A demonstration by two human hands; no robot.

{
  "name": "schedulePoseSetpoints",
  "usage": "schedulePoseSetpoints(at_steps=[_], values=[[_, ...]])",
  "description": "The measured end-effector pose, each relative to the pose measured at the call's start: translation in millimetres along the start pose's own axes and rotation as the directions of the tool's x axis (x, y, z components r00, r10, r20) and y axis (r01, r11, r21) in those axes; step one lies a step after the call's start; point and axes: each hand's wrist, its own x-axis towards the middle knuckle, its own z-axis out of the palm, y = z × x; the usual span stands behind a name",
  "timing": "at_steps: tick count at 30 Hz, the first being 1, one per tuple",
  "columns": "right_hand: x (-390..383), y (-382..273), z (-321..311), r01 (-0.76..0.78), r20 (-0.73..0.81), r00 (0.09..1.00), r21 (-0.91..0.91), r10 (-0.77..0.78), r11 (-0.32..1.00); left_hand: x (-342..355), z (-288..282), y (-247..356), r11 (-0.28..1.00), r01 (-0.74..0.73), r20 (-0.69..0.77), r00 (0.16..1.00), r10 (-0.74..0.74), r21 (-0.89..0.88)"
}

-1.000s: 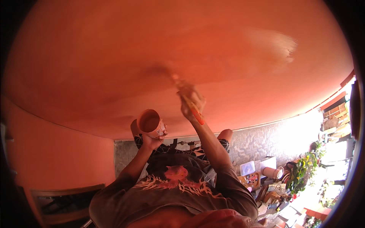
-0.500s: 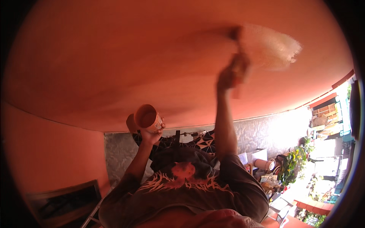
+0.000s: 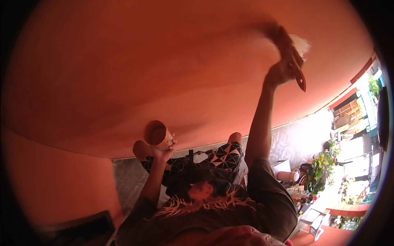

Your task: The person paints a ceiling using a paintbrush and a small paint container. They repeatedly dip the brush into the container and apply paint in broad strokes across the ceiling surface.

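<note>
My right hand (image 3: 281, 72) is raised to the orange-red wall (image 3: 176, 69), its fingers closed around a paintbrush (image 3: 302, 80). The tail of the brush's reddish handle points down toward me, while its bristle end is dark and blurred against the wall. Beside the brush lies a pale, shiny patch (image 3: 303, 46) on the wall. Lower down on the left, my left hand (image 3: 165, 152) grips a small round paint tub (image 3: 162, 136) from below and the side. The tub is tilted with its mouth toward me; reddish paint seems to be inside, though its level is hard to judge.
A second orange wall (image 3: 57, 168) meets the first at the left, with a dark framed panel (image 3: 82, 229) low on it. Grey tiled floor (image 3: 283, 137) runs below. On the right stand potted plants (image 3: 322, 172), a cylindrical container (image 3: 288, 176) and a chair (image 3: 315, 227).
My right hand has moved right and slightly up with the paintbrush, and less of the pale patch shows. My left hand still holds the tub, a little lower in view.
</note>
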Motion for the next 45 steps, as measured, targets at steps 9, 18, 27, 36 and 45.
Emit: schedulePoseSetpoints(at_steps=[9, 18, 27, 36, 45], values=[[-142, -96, 50, 0.328, 0.740, 0.646, -0.050, -0.185, 0.943, 8, 19, -2, 0.998, 0.060, -0.031, 0.998, -0.060, 0.014], [-22, -70, 54, -0.370, 0.301, 0.876, -0.084, 0.377, 0.925, 11, 37, -6, 0.998, 0.059, -0.012, 0.998, -0.058, 0.029], [-101, -86, 54, 0.290, 0.649, 0.745, -0.102, -0.157, 0.952, 11, 47, -15, 0.996, 0.082, -0.071, 0.994, -0.079, 0.038], [-88, -158, 59, -0.491, 0.773, 0.628, 0.302, 0.092, 0.817, 32, 64, -19, 0.986, 0.131, -0.029, 0.991, -0.129, 0.102], [-21, -129, -18, -0.827, 0.822, 0.109, -0.237, 0.558, 0.510, 73, 82, -57, 0.973, 0.161, -0.083, 0.985, -0.149, 0.166]])
